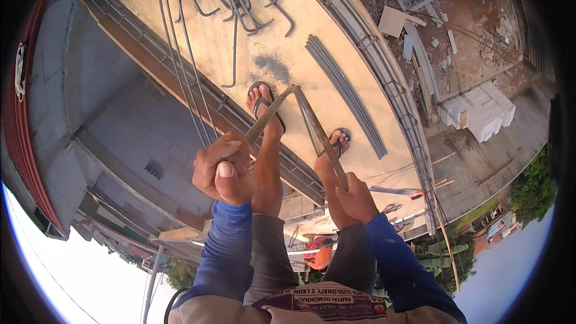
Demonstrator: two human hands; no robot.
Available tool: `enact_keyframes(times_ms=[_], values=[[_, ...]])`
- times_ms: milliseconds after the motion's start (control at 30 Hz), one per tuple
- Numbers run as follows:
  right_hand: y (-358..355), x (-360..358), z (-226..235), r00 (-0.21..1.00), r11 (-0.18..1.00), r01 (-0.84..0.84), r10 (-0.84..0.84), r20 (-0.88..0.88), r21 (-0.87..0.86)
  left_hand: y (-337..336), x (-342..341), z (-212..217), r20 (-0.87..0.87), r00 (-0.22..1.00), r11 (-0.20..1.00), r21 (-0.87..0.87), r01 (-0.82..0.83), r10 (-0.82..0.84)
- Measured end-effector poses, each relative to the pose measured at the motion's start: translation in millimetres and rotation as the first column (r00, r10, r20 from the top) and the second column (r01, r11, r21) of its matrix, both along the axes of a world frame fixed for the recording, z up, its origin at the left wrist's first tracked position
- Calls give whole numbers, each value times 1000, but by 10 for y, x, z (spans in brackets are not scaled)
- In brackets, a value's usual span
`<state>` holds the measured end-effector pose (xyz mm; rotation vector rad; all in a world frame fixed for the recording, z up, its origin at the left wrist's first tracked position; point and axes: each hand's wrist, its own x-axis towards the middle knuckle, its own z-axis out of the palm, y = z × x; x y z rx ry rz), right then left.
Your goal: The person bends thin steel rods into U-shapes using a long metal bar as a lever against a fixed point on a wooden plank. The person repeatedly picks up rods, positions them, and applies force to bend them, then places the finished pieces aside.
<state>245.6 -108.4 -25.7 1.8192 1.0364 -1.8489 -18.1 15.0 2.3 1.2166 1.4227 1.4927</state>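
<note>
My left hand [221, 168] is clenched around one wooden handle [268, 115] of a long two-handled tool. My right hand [355, 197] grips the other handle [318, 129]. The two handles rise and meet at a joint [294, 90] between my feet [264, 103], which wear sandals and stand on a tan concrete slab [252, 42]. Both forearms are in blue sleeves. What the tool's head bites on is hidden behind the joint.
Bent steel rebar [240, 0] lies on the slab ahead. A bundle of straight grey bars [347, 93] lies to the right. Rebar cages [384, 60] line the slab edges. Beyond the right edge are rubble and white blocks [480, 111] far below; grey block walls drop at the left.
</note>
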Motion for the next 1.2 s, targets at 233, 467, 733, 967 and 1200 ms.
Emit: enact_keyframes(times_ms=[233,467,733,967,1200], values=[[-561,1132,-1511,942,746,-312,161,295,588,-475,-442,-114,7,975,860,-472,-192,222],[-622,1440,-2922,807,850,-383,118,578,362,-831,-1471,-254,346,841,769,-628,-121,415],[-858,-261,-3461,946,923,-290,235,225,254,-648,-1235,-243,202,899,744,-644,-176,388],[-1115,-1084,-3667,987,890,-77,5,161,449,-562,-965,61,-124,951,742,-600,-300,284],[853,-1534,-3185,979,713,109,-197,49,692,-527,-1089,37,-173,934,761,-542,-355,312]])
